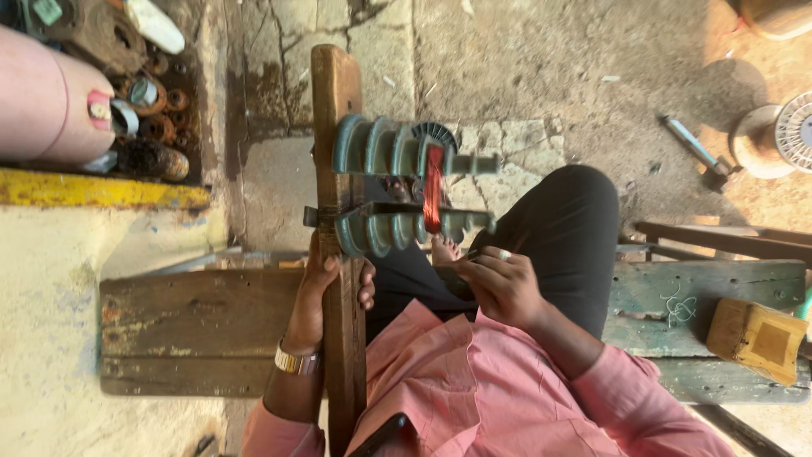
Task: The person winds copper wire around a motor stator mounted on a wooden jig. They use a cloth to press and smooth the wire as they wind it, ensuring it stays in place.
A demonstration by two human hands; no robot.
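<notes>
A wooden plank carrying a green stepped winding former is held over the person's lap. The former is made of two ribbed halves, one above the other in the picture, and a band of red-brown copper wire is wound across both in one of the grooves.

The plank is gripped by the left hand, whose fingers are wrapped around its edge just below the former; a metal watch is worn on that wrist. The right hand is curled just beside the lower half of the former, with a ring on one finger; what, if anything, is pinched in it cannot be told.

A weathered wooden counter is seen behind the right arm, with a wooden block lying on it. A hammer and a spool lie on the concrete floor. At upper left, a heap of rusty bearings and parts is stored above a yellow ledge.
</notes>
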